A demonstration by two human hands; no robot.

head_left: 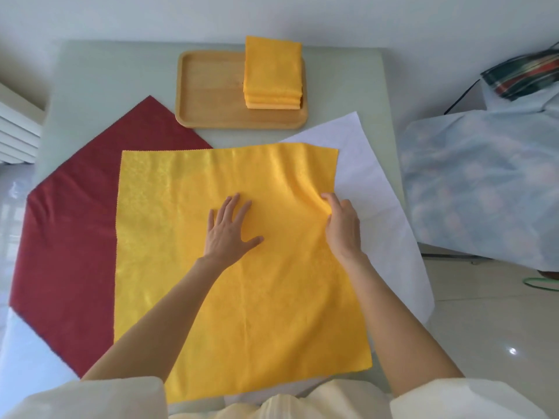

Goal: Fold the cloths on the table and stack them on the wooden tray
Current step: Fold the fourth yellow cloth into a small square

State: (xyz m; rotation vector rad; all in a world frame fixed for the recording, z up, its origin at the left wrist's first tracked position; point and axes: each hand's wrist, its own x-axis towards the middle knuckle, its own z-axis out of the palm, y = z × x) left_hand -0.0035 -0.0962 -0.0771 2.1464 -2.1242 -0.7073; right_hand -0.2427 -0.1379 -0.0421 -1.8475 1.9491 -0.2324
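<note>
You have the large square yellow cloth [236, 267] spread flat on the pale green table [99, 74], lying over a dark red cloth [69, 237] on your left and a white cloth [372, 182] on your right. Your left hand [230, 228] presses flat near the cloth's middle, fingers straight and spread. Your right hand [343, 225] sits close to the right edge with its fingers curled, seemingly pinching a ridge of the fabric, where small wrinkles gather.

This looks like the smoothing step just ahead of the first fold. The rectangular wooden tray [208, 95] at the far side already carries a stack of folded yellow cloths [272, 74] on its right half, so part of the job seems done, while the red and white cloths lie unfolded.

For the next move, you probably need to flatten those wrinkles, then take an edge in both hands and bring it across to meet the opposite edge, corners matched.
</note>
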